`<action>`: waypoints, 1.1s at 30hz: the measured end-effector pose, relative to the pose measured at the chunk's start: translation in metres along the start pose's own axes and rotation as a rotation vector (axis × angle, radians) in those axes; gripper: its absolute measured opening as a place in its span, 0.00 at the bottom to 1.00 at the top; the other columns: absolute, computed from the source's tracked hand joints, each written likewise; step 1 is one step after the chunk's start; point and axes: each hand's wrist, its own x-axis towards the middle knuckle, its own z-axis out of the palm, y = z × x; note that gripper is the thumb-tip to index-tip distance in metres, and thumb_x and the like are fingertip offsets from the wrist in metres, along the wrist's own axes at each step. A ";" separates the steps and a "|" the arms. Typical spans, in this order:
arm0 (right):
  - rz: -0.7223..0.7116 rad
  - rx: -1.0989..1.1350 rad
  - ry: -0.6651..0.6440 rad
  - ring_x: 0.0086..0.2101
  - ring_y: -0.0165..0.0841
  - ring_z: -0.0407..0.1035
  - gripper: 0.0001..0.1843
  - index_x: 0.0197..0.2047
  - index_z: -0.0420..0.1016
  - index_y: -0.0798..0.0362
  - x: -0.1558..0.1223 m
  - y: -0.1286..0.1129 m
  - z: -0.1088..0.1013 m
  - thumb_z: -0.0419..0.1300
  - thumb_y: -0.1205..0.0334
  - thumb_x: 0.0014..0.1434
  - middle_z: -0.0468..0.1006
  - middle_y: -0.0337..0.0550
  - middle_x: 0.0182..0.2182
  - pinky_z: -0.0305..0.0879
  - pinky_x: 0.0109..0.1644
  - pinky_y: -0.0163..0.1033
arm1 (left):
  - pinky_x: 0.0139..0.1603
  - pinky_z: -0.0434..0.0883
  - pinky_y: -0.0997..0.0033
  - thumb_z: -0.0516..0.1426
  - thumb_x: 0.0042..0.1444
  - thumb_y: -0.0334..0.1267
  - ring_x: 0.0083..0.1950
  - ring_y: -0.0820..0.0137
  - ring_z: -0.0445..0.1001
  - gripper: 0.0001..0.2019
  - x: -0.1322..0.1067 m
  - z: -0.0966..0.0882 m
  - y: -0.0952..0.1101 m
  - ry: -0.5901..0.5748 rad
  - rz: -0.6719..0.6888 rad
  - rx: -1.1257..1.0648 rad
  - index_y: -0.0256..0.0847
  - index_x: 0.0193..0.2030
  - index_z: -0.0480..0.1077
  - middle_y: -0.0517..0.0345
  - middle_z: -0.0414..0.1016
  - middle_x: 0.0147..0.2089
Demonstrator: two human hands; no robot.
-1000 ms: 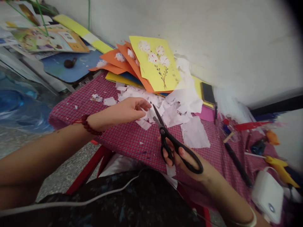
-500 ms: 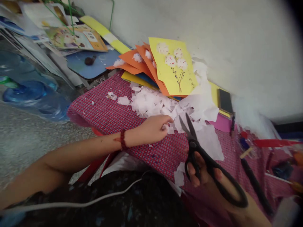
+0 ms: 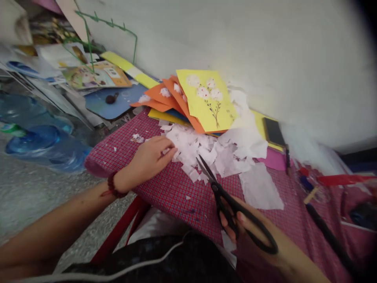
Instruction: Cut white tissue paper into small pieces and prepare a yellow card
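My right hand (image 3: 250,232) grips black scissors (image 3: 232,204) by the handles, the blades slightly apart and pointing up-left at a heap of white paper scraps (image 3: 206,147). My left hand (image 3: 150,157), with a dark red bead bracelet at the wrist, rests on the left edge of that heap, fingers curled over a small white piece. Behind the scraps leans a yellow card with white flowers (image 3: 206,100) on top of orange cards (image 3: 165,96). All lie on a red checked cloth (image 3: 173,188) over a small table.
A larger white paper sheet (image 3: 259,188) lies right of the scissors. A dark phone (image 3: 273,131), a pink sheet (image 3: 273,159), pens and a red tool (image 3: 341,179) are at the right. Blue water bottles (image 3: 44,141), books and a green wire frame (image 3: 88,43) stand at the left. A white wall runs behind.
My left hand has moved left along the scrap heap and closed over a piece. The scissors' blades have come nearer together and lowered toward the scraps. The camera view shifted.
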 end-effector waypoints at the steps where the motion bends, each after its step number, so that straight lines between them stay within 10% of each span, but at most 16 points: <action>1: 0.001 0.010 0.002 0.27 0.31 0.66 0.24 0.50 0.75 0.52 0.001 0.001 0.001 0.60 0.41 0.63 0.75 0.46 0.35 0.65 0.29 0.37 | 0.50 0.69 0.61 0.51 0.65 0.38 0.44 0.63 0.72 0.10 0.011 -0.001 -0.005 0.034 -0.013 0.004 0.36 0.42 0.72 0.49 0.76 0.42; 6: 0.037 0.048 0.037 0.29 0.32 0.67 0.24 0.53 0.74 0.50 -0.003 0.006 0.002 0.60 0.42 0.63 0.75 0.47 0.37 0.66 0.30 0.37 | 0.60 0.65 0.54 0.53 0.54 0.29 0.56 0.57 0.69 0.12 0.061 0.012 -0.017 -0.020 0.073 0.001 0.36 0.45 0.73 0.47 0.73 0.52; 14: 0.005 0.006 -0.001 0.29 0.31 0.65 0.22 0.48 0.74 0.51 0.004 -0.001 0.002 0.57 0.41 0.65 0.74 0.45 0.35 0.63 0.30 0.36 | 0.32 0.66 0.72 0.56 0.53 0.32 0.29 0.74 0.66 0.01 0.069 0.003 -0.013 0.212 -0.223 -0.600 0.38 0.32 0.66 0.59 0.69 0.30; 18: 0.039 0.018 -0.038 0.29 0.31 0.65 0.23 0.49 0.73 0.51 0.013 -0.001 0.004 0.57 0.41 0.65 0.73 0.45 0.36 0.60 0.29 0.35 | 0.29 0.65 0.72 0.57 0.56 0.34 0.27 0.75 0.67 0.02 0.059 -0.003 -0.027 0.243 -0.279 -0.526 0.39 0.33 0.67 0.59 0.70 0.28; 23: 0.056 0.005 -0.065 0.28 0.29 0.64 0.25 0.47 0.72 0.53 0.022 -0.006 0.008 0.58 0.38 0.63 0.72 0.43 0.33 0.58 0.29 0.35 | 0.48 0.72 0.62 0.55 0.57 0.30 0.44 0.64 0.75 0.14 0.031 -0.008 -0.039 0.165 -0.096 -0.002 0.37 0.51 0.71 0.51 0.78 0.43; 27: 0.043 0.000 -0.062 0.27 0.28 0.64 0.24 0.48 0.72 0.52 0.026 -0.007 0.010 0.59 0.39 0.63 0.71 0.41 0.33 0.57 0.28 0.34 | 0.67 0.61 0.47 0.53 0.58 0.26 0.67 0.51 0.62 0.25 0.006 -0.006 -0.032 0.012 0.143 0.273 0.39 0.62 0.67 0.42 0.65 0.67; 33: 0.084 0.005 -0.019 0.28 0.28 0.64 0.22 0.47 0.72 0.51 0.023 -0.010 0.017 0.60 0.41 0.63 0.72 0.42 0.34 0.58 0.28 0.33 | 0.68 0.59 0.46 0.56 0.59 0.32 0.66 0.54 0.64 0.07 0.007 0.003 -0.023 0.020 0.223 0.022 0.40 0.37 0.77 0.49 0.70 0.63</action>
